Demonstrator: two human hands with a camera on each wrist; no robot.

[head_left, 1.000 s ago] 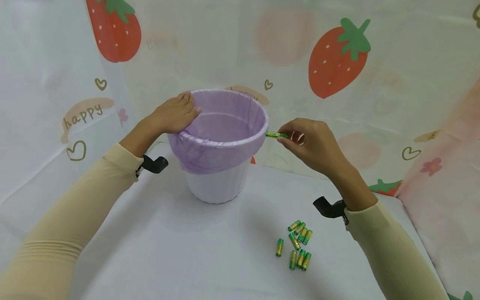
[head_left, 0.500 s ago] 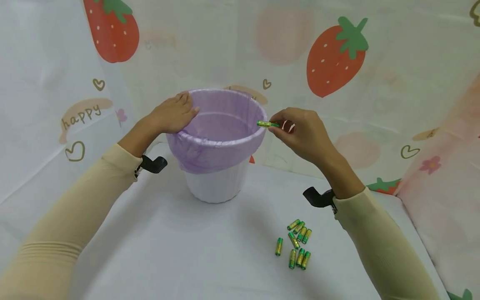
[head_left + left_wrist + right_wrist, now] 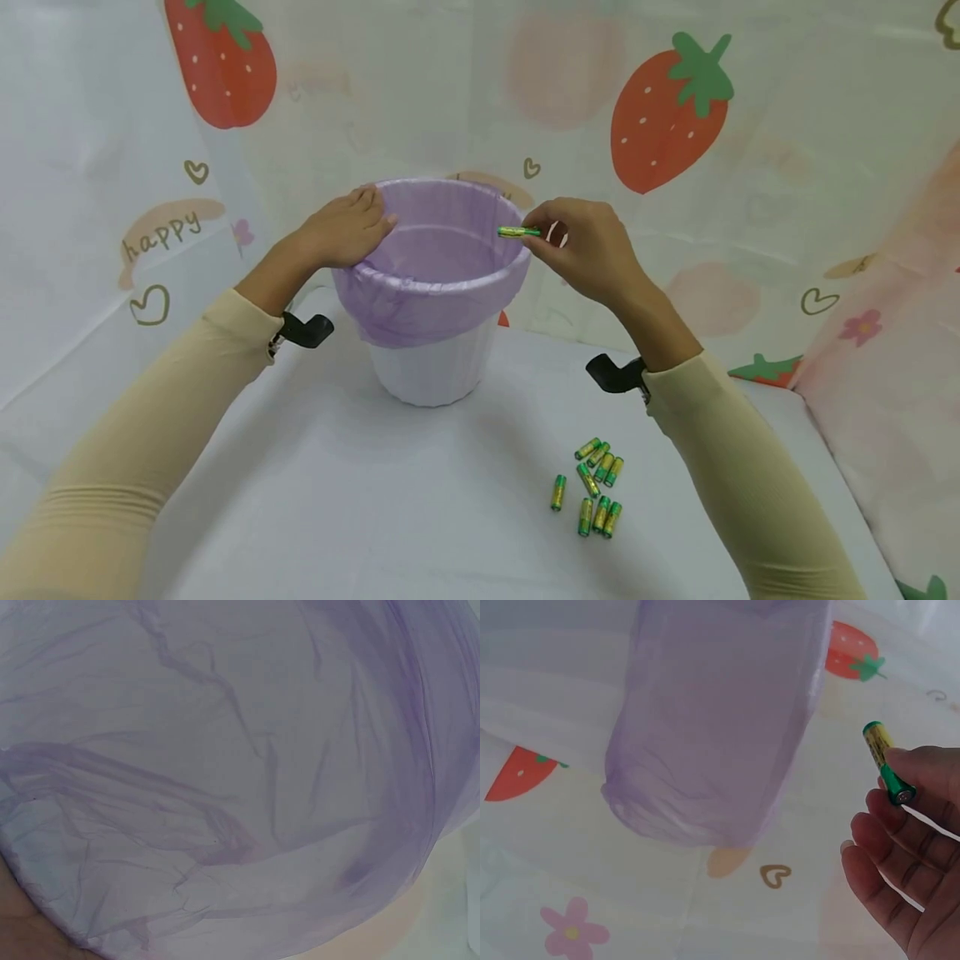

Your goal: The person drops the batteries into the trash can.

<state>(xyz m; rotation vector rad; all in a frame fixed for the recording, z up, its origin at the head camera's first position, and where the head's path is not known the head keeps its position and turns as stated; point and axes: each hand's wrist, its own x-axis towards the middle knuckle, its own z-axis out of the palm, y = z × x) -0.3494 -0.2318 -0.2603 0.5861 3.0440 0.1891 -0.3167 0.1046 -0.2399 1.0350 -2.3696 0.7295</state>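
A white bin (image 3: 429, 375) stands on the table, its rim covered by a purple bag (image 3: 427, 321). My left hand (image 3: 341, 229) holds the left side of the rim, the thumb on the inner side. In the left wrist view the bag (image 3: 300, 787) fills most of the picture, and a bit of the hand (image 3: 34, 934) shows in the lower left corner. My right hand (image 3: 585, 246) pinches a green and gold battery (image 3: 517, 232) between thumb and fingers, over the bin's right rim. In the right wrist view the battery (image 3: 885, 761) sticks out past the thumb.
Several more batteries (image 3: 600, 483) lie loosely grouped on the white table (image 3: 337, 500), right and in front of the bin. A strawberry-print sheet (image 3: 450, 92) hangs behind. A small black wrist camera (image 3: 615, 373) sits at each cuff.
My right hand has moved left and upward, bringing the battery from outside the bin's right rim to over it. My left hand stays on the rim.
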